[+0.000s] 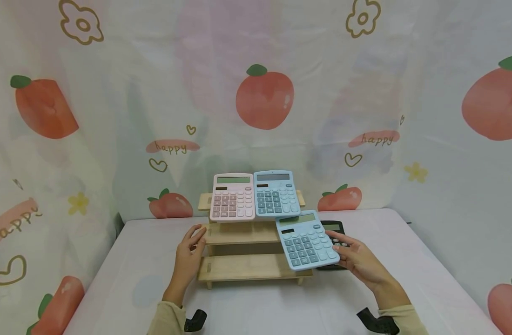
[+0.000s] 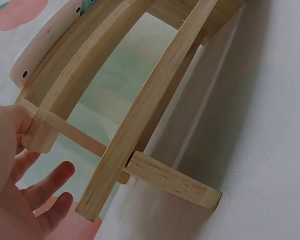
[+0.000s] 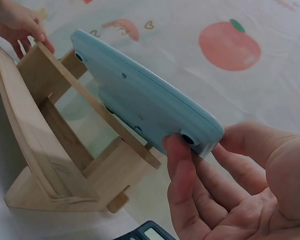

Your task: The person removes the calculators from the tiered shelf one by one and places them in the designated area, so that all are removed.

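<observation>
At far left, the left hand (image 1: 188,256) is at the end of the middle shelf of a pale wooden three-tier rack (image 1: 256,267), its lower fingers spread; whether thumb and forefinger pinch the wood or only rest against it, I cannot tell. At the top of the rack a pale pink rectangular calculator (image 1: 232,197) is propped upright, with a light blue rectangular calculator (image 1: 275,194) close beside it. Below and to the right, a second light blue calculator (image 1: 307,242) tilts in front of the rack's right end, pinched near its lower right corner by the right hand (image 1: 360,260). Partly hidden behind it is a black calculator (image 1: 333,226). The step in hand looks like setting the second blue calculator on a lower tier; the next move probably calls for straightening it and seating its bottom edge before letting go, while the left side steadies the rack
</observation>
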Tool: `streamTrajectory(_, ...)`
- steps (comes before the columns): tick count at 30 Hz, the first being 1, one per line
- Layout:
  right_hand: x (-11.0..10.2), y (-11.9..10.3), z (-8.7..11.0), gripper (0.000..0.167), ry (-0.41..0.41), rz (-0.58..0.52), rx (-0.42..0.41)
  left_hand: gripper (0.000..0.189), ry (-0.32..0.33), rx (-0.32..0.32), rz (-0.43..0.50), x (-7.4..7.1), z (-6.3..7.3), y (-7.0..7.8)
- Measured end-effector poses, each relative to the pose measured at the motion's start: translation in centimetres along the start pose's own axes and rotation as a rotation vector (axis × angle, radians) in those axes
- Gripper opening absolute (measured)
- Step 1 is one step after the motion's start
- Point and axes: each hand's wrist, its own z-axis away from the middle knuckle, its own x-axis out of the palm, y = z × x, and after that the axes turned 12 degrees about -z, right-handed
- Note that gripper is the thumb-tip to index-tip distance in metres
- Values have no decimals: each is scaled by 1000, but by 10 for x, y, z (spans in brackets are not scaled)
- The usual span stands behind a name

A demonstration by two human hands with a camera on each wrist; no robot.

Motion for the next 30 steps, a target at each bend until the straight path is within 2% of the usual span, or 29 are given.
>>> streamTrajectory(6, -11, -5, 6, 40, -34, -52, -46, 37, 0, -2, -19, 0, 0, 1)
streamTrajectory(17, -25, -12, 11, 40, -17, -76, -56, 37, -5, -12, -14, -1, 1, 1)
streamTrajectory(30, -38, -16, 21, 39, 107, -10, -63, 37, -1, -13, -24, 0, 1, 2)
